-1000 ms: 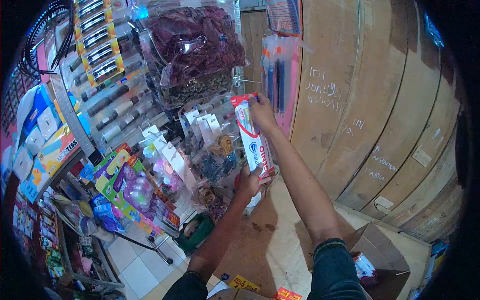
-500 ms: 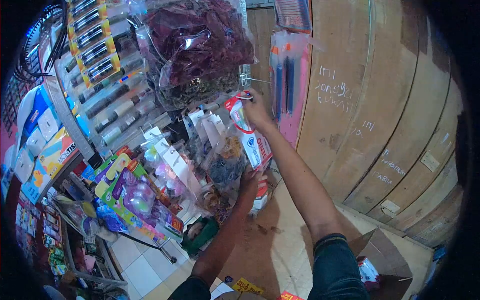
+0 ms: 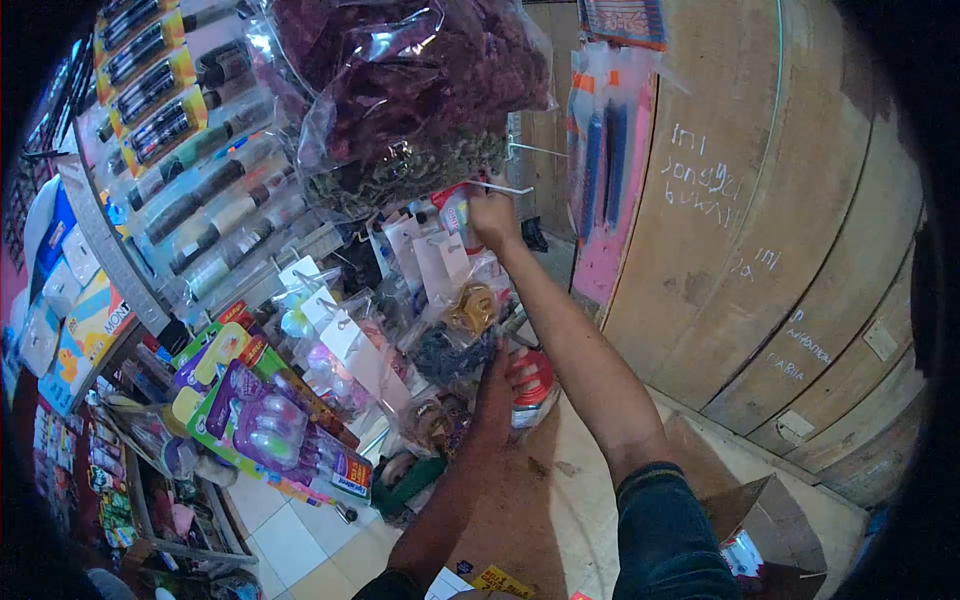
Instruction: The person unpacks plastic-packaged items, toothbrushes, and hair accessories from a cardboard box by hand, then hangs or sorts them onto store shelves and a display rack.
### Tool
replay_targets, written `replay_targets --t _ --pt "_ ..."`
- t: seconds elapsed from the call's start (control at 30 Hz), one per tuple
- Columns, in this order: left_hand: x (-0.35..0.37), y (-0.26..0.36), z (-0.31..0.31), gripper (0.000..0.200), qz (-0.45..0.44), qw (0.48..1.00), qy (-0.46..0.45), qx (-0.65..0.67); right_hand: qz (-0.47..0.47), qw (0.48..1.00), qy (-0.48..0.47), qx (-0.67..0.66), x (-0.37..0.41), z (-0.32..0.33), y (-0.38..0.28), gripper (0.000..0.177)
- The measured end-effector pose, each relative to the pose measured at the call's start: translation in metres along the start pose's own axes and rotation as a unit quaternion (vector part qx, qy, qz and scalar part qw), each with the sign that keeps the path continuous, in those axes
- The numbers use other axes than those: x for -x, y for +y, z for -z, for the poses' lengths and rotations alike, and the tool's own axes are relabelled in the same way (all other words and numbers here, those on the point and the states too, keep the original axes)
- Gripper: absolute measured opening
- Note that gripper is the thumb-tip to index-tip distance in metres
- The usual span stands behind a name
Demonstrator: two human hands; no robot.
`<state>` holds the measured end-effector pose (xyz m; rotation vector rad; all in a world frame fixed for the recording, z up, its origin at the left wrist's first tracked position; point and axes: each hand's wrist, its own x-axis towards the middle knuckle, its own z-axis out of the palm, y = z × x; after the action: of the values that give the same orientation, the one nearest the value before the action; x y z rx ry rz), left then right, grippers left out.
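My right hand (image 3: 489, 220) is closed on the top of a red-and-white Genio packet (image 3: 455, 215), just under the tip of a metal hook (image 3: 505, 187). Most of the packet is hidden by the hand and the hanging goods. Lower down, my left hand (image 3: 493, 372) is beside clear bags of dark and gold hair ties (image 3: 473, 307), its fingers mostly out of sight. Right next to it is another red-and-white packet (image 3: 531, 380). White header cards (image 3: 440, 262) hang to the left of my right hand.
A large bag of purple and green cloth (image 3: 400, 90) hangs above. Toothbrush packs (image 3: 275, 430) and marker pens (image 3: 200, 200) are on the left. Wooden boards (image 3: 760, 200) form the right wall. An open cardboard box (image 3: 790, 530) stands on the floor.
My right hand has moved slightly left and down with the Genio packet, which is now mostly hidden behind the goods. The left hand has shifted a little lower. The view has shifted.
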<state>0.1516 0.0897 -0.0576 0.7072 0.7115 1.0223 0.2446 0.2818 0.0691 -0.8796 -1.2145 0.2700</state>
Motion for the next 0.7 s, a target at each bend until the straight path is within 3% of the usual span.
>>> replay_targets --t 0.03,0.1,0.17,0.23,0.33,0.4,0.5,0.57,0.6,0.63,0.7 --pt "-0.001 0.000 -0.001 0.057 0.014 1.000 0.003 -0.009 0.015 0.999 -0.013 -0.026 0.000 -0.001 -0.002 0.034" --pt "-0.003 -0.005 0.000 0.062 0.011 1.000 -0.010 -0.012 0.058 0.995 -0.058 0.060 -0.003 -0.004 0.005 0.034" --pt "-0.005 -0.010 0.001 0.061 0.008 1.000 -0.009 -0.025 0.048 0.994 -0.068 0.074 -0.006 -0.006 0.011 0.033" --pt "-0.008 -0.015 0.004 0.057 0.006 0.999 0.007 -0.050 -0.019 0.999 -0.043 0.016 0.002 -0.008 -0.016 0.031" --pt "0.001 -0.017 0.008 0.054 -0.015 0.996 -0.067 -0.060 -0.059 0.995 0.023 -0.070 -0.002 -0.028 0.001 0.029" --pt "0.002 -0.018 0.013 0.049 -0.004 0.995 -0.076 -0.071 -0.083 0.996 -0.016 -0.031 -0.003 -0.015 -0.010 0.026" --pt "0.006 -0.022 0.021 0.045 0.009 0.992 -0.064 -0.105 -0.032 0.999 -0.018 -0.021 0.004 0.000 -0.015 0.025" --pt "0.014 -0.026 0.030 0.045 -0.001 0.985 -0.083 -0.149 -0.005 0.996 -0.028 -0.083 0.011 0.017 -0.015 0.025" --pt "0.020 -0.026 0.035 0.044 -0.016 0.978 -0.112 -0.177 -0.075 0.992 -0.044 -0.093 0.020 0.025 -0.019 0.034" --pt "0.026 -0.028 0.039 0.044 -0.029 0.968 -0.142 -0.203 -0.074 0.992 -0.073 -0.068 0.029 0.037 -0.022 0.039" --pt "0.043 -0.031 0.039 0.042 0.027 0.968 -0.138 -0.208 -0.075 0.989 -0.130 -0.014 0.047 0.064 -0.029 0.051"
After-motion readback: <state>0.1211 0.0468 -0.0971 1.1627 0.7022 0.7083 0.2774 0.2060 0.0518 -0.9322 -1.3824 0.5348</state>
